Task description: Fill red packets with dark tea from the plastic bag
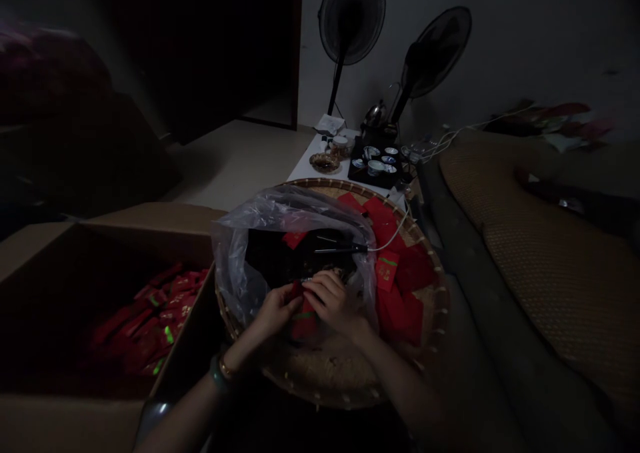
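In the dim head view, my left hand (277,308) pinches a small red packet (297,291) near the front of an open clear plastic bag (230,239). My right hand (334,304) meets it there, fingers curled over the packet's other side; its fingertips partly hide what they grip. Just below both hands lies another red packet (304,325) with a green band. Inside the bag is dark loose material (270,256) with a red packet (294,239) on it. A black-handled corded tool (357,247) with two thin prongs lies across the bag's right side.
A round woven tray (345,373) carries the bag and several flat red envelopes (407,313). Left stands a cardboard box (115,216) holding many red packets (150,313). Behind are a tea tray (356,173) with cups and two fans (353,16). A woven-covered seat (540,239) is right.
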Available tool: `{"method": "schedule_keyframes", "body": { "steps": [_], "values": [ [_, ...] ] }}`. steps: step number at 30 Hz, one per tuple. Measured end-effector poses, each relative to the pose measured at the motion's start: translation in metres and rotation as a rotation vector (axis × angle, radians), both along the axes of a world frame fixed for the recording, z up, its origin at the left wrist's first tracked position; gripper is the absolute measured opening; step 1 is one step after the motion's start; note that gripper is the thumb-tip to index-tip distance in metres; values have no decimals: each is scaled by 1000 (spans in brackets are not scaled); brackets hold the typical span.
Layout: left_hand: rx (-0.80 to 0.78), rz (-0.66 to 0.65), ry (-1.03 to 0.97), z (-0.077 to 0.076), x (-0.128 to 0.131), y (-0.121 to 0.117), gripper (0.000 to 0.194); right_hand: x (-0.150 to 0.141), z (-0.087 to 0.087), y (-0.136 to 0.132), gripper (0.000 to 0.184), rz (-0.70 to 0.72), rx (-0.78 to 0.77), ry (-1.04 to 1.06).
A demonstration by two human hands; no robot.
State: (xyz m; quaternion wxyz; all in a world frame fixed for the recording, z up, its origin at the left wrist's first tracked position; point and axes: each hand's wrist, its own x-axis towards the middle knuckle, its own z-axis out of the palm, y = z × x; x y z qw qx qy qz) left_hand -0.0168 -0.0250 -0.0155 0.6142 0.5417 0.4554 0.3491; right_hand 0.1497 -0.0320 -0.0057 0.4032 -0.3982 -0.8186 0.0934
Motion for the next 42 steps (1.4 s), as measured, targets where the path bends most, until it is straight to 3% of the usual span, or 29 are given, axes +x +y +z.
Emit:
{"method": "schedule_keyframes", "body": {
  "steps": [6, 11, 16, 26, 33, 38, 42],
  "values": [
    [91, -7, 90, -1, -2, 0, 24, -3, -3, 1, 11, 2, -58, 50],
    [199, -21, 244, 2, -4, 0, 28, -4, -5, 0, 16, -45, -125, 21],
    [195, 81, 235, 6, -4, 0, 32, -4, -6, -3, 15, -100, -239, 192],
    [353, -20, 389, 9, -4, -2, 34, -5, -14, 2, 20, -174, -437, 337],
    [425, -128, 485, 9, -2, -3, 36, -5, -20, 6, 10, -192, -639, 418],
    [409, -109, 489, 6, -1, -3, 37, -5, -31, 10, 21, -281, -658, 509],
    [405, -79, 489, 5, -1, -2, 37, -5, -34, 12, 14, -249, -712, 497]
  ]
}}
